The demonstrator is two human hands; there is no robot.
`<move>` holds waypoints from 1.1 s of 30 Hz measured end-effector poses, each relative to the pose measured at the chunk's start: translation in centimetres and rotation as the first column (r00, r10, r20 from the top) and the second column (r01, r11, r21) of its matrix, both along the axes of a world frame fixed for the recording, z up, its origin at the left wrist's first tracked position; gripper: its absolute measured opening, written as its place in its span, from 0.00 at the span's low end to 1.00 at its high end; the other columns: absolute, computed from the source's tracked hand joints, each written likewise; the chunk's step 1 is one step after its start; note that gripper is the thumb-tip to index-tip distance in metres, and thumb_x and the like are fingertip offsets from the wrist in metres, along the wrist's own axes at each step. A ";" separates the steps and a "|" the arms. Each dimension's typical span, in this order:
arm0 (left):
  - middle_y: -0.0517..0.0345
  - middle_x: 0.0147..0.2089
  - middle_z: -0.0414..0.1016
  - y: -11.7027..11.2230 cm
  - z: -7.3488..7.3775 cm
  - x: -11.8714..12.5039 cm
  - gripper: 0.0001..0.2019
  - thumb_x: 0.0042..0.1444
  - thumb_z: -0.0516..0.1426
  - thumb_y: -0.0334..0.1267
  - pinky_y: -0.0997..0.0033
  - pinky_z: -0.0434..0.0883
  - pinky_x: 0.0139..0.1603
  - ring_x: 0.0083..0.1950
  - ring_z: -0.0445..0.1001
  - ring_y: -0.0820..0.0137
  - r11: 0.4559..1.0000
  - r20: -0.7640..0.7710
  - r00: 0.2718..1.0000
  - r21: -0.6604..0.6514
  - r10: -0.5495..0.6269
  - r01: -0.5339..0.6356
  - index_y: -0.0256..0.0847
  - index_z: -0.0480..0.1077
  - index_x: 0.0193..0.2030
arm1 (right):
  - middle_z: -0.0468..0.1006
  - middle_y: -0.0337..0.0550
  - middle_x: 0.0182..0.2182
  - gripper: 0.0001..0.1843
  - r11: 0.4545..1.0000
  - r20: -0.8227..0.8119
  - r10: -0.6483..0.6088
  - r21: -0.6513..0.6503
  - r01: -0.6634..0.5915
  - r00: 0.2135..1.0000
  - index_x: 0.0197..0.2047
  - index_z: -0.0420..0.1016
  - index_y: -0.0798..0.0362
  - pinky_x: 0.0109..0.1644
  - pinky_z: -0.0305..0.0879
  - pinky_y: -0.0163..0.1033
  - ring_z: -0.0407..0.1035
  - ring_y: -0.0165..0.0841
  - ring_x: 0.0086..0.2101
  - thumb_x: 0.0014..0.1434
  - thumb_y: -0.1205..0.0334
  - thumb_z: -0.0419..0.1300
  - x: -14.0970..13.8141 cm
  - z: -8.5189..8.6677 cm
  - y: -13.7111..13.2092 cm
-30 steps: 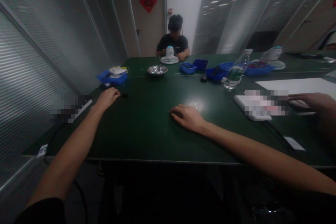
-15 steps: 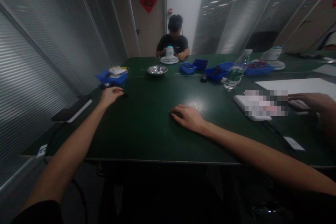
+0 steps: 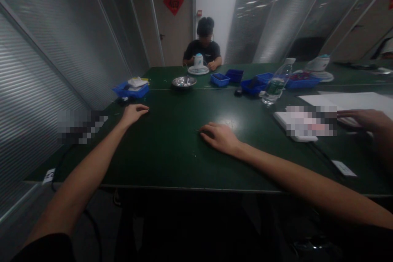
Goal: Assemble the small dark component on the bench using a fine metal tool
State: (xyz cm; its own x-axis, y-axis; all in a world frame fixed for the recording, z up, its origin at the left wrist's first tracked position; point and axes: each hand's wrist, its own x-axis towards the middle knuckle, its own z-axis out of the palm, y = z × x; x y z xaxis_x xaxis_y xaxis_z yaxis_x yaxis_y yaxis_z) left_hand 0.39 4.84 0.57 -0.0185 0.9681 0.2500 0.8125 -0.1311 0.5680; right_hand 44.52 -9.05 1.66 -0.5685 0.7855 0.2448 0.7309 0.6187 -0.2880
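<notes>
From head height, the single camera faces forward and down over the worktop point(image 3: 172, 155), with left hand point(image 3: 133, 114) and right hand point(image 3: 220, 136) near, the door point(image 3: 175, 39) far beyond.

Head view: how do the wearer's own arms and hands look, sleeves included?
The left sleeve and right sleeve are black, plain where visible, leaving the left forearm and right forearm uncovered. The left hand and right hand are ungloved, with no wristwear showing.

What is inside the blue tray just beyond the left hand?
In the blue tray are a white item and, partly behind it, something yellow. The tray's floor is hidden, so anything underneath cannot be seen.
</notes>
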 end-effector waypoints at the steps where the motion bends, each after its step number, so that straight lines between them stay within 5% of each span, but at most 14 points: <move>1: 0.53 0.51 0.83 0.1 -0.1 -0.1 0.14 0.52 0.68 0.45 0.58 0.71 0.60 0.55 0.78 0.54 1.000 0.013 1.000 -0.002 -0.001 0.001 0.46 0.84 0.45 | 0.79 0.47 0.47 0.17 1.000 -0.002 0.000 -0.003 0.000 1.000 0.57 0.76 0.51 0.41 0.67 0.40 0.74 0.37 0.40 0.72 0.54 0.54 0.0 0.0 0.0; 9: 0.52 0.43 0.85 0.6 -0.2 -1.0 0.18 0.41 0.74 0.43 0.61 0.73 0.54 0.48 0.80 0.57 0.993 0.235 0.969 -0.103 0.074 -0.051 0.44 0.85 0.41 | 0.79 0.47 0.47 0.17 1.000 -0.004 0.004 0.001 -0.004 1.000 0.57 0.76 0.50 0.42 0.66 0.39 0.74 0.36 0.40 0.71 0.54 0.55 0.1 -0.3 0.2; 19: 0.46 0.40 0.84 2.8 -1.6 -1.6 0.13 0.34 0.71 0.30 0.66 0.76 0.42 0.39 0.79 0.63 0.971 0.554 0.804 -0.209 0.214 -0.115 0.35 0.83 0.32 | 0.79 0.48 0.47 0.17 1.000 -0.012 0.004 -0.002 -0.004 1.000 0.57 0.77 0.51 0.42 0.67 0.40 0.75 0.37 0.40 0.71 0.54 0.55 0.0 -0.1 0.0; 27: 0.51 0.32 0.83 2.8 -1.0 -0.8 0.11 0.33 0.69 0.31 0.69 0.70 0.31 0.31 0.74 0.65 0.970 0.453 0.860 -0.164 0.235 -0.179 0.37 0.83 0.29 | 0.79 0.48 0.47 0.17 1.000 -0.008 -0.002 -0.016 0.002 1.000 0.57 0.76 0.51 0.43 0.68 0.40 0.75 0.37 0.40 0.71 0.54 0.55 -0.1 0.3 -0.2; 33: 0.49 0.41 0.84 0.8 -1.1 -0.5 0.14 0.46 0.69 0.41 0.63 0.74 0.47 0.43 0.79 0.58 0.997 0.258 0.963 -0.031 0.080 -0.074 0.39 0.84 0.40 | 0.79 0.48 0.48 0.18 1.000 -0.001 -0.002 -0.014 0.002 1.000 0.57 0.76 0.51 0.42 0.68 0.40 0.75 0.36 0.39 0.71 0.54 0.55 -0.1 0.2 -0.1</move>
